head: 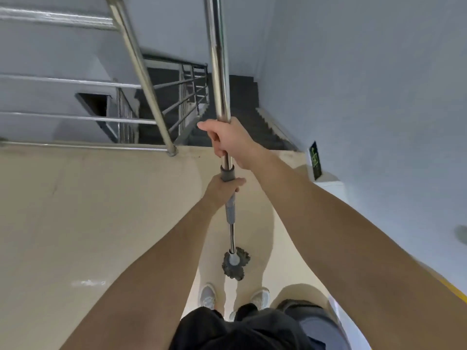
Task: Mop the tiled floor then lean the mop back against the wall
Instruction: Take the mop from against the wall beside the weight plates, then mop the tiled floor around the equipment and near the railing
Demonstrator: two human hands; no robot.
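Note:
A mop with a long shiny metal pole stands almost upright in front of me. Its grey stringy head rests on the beige floor just ahead of my white shoes. My right hand is wrapped around the pole higher up. My left hand grips the pole lower down, just under the grey collar. Both arms reach forward from the bottom of the view.
A steel railing runs along the landing's far edge on the left. Dark stairs go down beyond it. A grey-blue wall rises on the right, with a small dark sign low on it.

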